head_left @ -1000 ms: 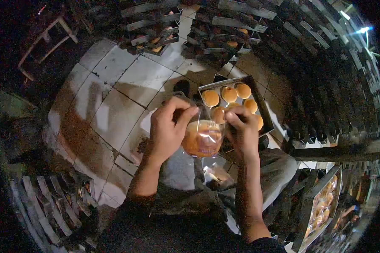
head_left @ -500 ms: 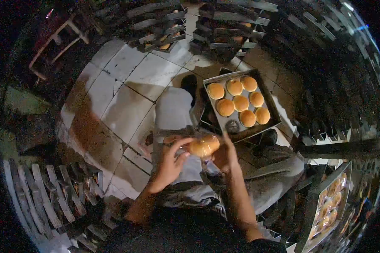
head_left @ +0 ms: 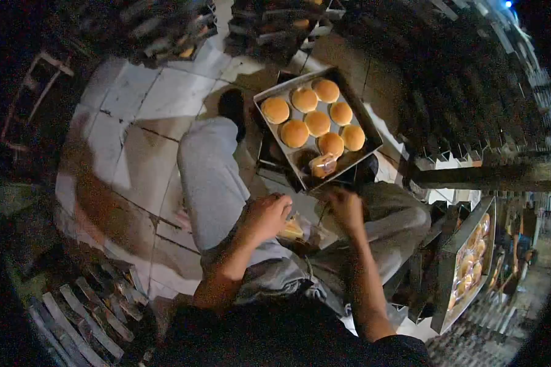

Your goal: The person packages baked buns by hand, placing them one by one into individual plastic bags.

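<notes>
My left hand (head_left: pixel 268 215) is over my lap with its fingers curled in; what they hold, if anything, is hidden. My right hand (head_left: pixel 345 211) is a little apart on the right, closed and slightly blurred. Below and between them, clear plastic packaging (head_left: pixel 292 229) with a yellowish patch lies at my lap. Beyond the hands a square metal tray (head_left: pixel 364 156) holds several round golden buns (head_left: pixel 317 123). A shiny plastic-wrapped bun (head_left: pixel 322 165) sits in the tray's near corner, right by the nearest bare bun.
A second tray of wrapped buns (head_left: pixel 469 269) stands tilted at the right. Stacked dark slatted racks (head_left: pixel 89 312) surround me. Pale tiles (head_left: pixel 177 92) cover the floor, and a wooden frame (head_left: pixel 40 92) stands far left. My knees bend on both sides of the lap.
The wrapped bun has gone from between my hands into the tray's near corner. Both hands are now back over the lap, apart and curled. The whole view has shifted.
</notes>
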